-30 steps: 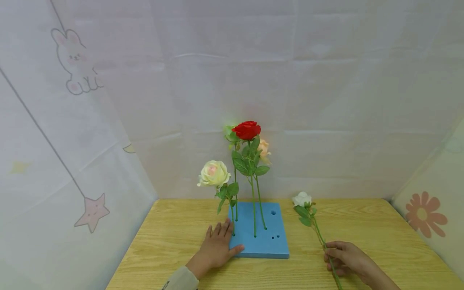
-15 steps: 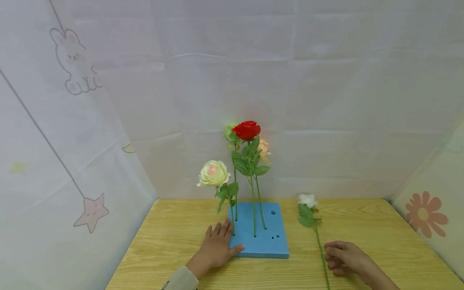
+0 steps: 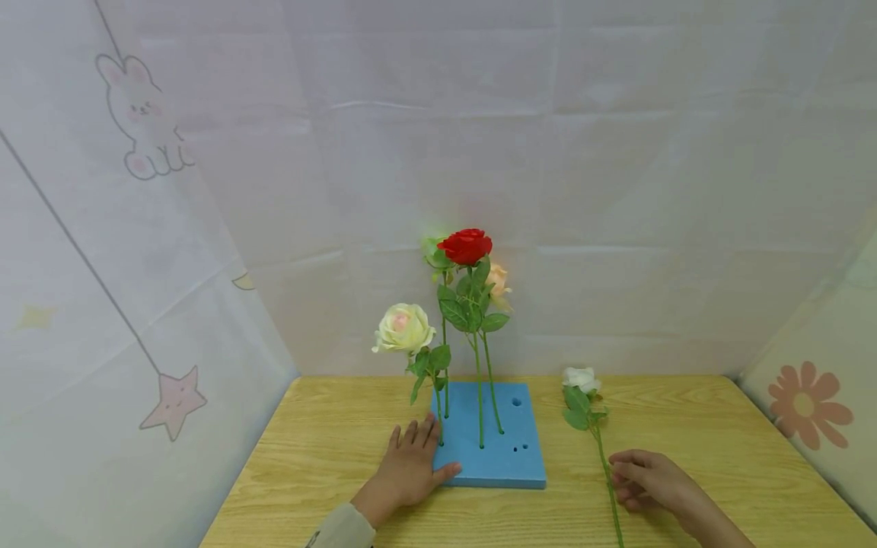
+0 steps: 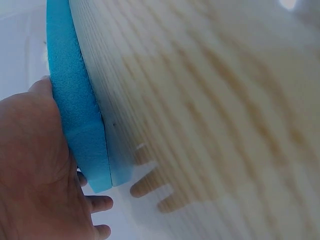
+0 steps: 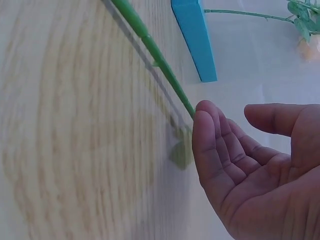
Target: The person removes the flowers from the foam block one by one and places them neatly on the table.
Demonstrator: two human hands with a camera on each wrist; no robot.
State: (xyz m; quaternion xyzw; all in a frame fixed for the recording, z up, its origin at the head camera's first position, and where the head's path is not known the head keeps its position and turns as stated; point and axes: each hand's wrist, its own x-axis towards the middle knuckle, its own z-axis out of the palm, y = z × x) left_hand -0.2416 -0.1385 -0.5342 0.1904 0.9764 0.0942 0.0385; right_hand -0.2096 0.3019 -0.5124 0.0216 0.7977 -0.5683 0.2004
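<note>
My left hand (image 3: 409,466) rests at the left front corner of the blue foam block (image 3: 489,464), fingers spread along its left side and thumb on its front part. In the left wrist view the palm lies against the block's edge. A white rose (image 3: 581,379) lies on the table right of the block, its green stem (image 3: 606,472) running toward the front edge. Right beside that stem is my right hand (image 3: 647,481). Its fingers are loosely bent, with a gap between thumb and fingertips and nothing held, as the right wrist view shows.
Standing in the block are a red rose (image 3: 467,246), a cream rose (image 3: 404,327), a peach rose (image 3: 499,285) and a green flower (image 3: 435,253). Several holes show on the block's right side. White printed cloth (image 3: 651,190) encloses the wooden table (image 3: 329,426).
My right hand has let go of the white rose's stem; the rose now lies on the table, its head shifted slightly right. The left hand has stayed on the block.
</note>
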